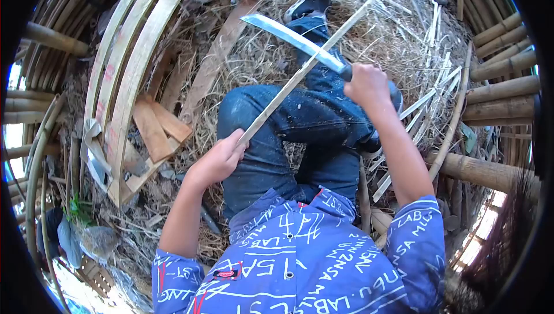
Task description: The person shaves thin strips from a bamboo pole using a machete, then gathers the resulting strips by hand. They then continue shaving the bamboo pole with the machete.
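Observation:
A long, narrow bamboo strip (283, 93) runs diagonally from my left hand (218, 159) up to the upper right, passing over my jeans. The fingers of my left hand are closed round its lower end. My right hand (367, 85) grips the dark handle of a machete (291, 38), whose blade points to the upper left. Blade and strip cross just left of the handle; whether the edge is cutting in cannot be made out. My bent knee lies beneath the strip.
A slatted wooden frame (124, 77) stands at the left, with short wood pieces (153, 129) beside it. Shavings (242, 60) cover the ground. Split strips (430, 92) lie at the right. Bamboo poles (490, 172) form walls on both sides.

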The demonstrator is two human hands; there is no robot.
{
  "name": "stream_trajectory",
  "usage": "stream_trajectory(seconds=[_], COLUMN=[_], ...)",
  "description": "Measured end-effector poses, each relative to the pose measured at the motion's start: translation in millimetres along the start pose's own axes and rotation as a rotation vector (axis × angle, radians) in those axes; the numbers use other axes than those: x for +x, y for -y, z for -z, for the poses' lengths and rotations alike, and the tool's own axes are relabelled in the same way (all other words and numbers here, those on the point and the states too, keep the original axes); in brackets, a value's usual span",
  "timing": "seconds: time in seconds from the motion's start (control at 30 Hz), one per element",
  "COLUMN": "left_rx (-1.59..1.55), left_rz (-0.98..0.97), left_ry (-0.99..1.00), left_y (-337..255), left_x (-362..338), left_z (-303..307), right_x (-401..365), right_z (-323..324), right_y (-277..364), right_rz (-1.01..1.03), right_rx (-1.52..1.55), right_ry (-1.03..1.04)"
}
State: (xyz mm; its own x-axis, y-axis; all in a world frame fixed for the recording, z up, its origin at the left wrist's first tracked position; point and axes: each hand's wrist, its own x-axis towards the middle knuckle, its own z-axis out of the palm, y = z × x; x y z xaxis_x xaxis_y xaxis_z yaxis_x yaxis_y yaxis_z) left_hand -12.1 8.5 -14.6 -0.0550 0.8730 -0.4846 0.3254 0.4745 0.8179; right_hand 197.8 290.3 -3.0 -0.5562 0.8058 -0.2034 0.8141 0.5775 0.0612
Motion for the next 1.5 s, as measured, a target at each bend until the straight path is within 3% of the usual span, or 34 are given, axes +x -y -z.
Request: stream_trajectory(seconds=[0.2, 0.23, 0.3, 0.43, 0.5, 0.67, 0.73, 0.83, 0.93, 1.2, 1.43, 1.5], left_rx=[-0.086, -0.082, -0.107, -0.073, -0.100, -0.294, -0.325, -0.239, -0.160, -0.230, -0.234, -0.189], left_rz=[0.031, 0.029, 0.061, 0.071, 0.017, 0.108, 0.123, 0.110, 0.050, 0.081, 0.088, 0.063], left_ry=[0.002, 0.009, -0.004, 0.054, 0.056, 0.054, 0.058, 0.036, 0.065, 0.095, 0.083, 0.070], left_y=[1.6, 1.3, 2.6, 0.4, 4.2, 6.9, 7.6, 7.6, 7.6, 9.1, 2.3, 7.1], left_x=[-4.3, -8.9, -16.8, -1.1, -3.1, -4.0, -10.7, -21.7, -15.4, -15.6, -12.9, -21.4], left_z=[-2.7, -2.5, -0.1, 0.7, 0.5, -4.5, -3.6, -2.4, -5.8, -0.1, -4.1, -3.8], right_x=[-28.1, -17.4, 7.9, 22.5, 14.3, -13.2, -9.7, 21.5, 35.5, 39.7, -19.8, -14.7], right_z=[5.5, 4.9, 6.1, 10.3, 9.1, 19.3, 20.8, 34.8, 28.1, 23.7, 35.5, 35.4], right_y=[31.1, 19.7, -15.2, -34.4, -22.9, 8.8, 9.5, -39.6, -67.9, -71.2, 11.0, 1.1], right_rz=[0.244, 0.236, 0.035, -0.019, -0.018, 0.101, 0.231, -0.037, -0.023, -0.053, 0.324, 0.275], right_rx=[0.101, 0.103, 0.122, -0.005, -0.039, 0.091, 0.084, 0.075, -0.072, -0.002, 0.016, -0.018], right_ry=[0.018, 0.019, -0.094, -0.084, -0.044, -0.054, 0.009, -0.008, -0.014, -0.027, 0.102, 0.080])
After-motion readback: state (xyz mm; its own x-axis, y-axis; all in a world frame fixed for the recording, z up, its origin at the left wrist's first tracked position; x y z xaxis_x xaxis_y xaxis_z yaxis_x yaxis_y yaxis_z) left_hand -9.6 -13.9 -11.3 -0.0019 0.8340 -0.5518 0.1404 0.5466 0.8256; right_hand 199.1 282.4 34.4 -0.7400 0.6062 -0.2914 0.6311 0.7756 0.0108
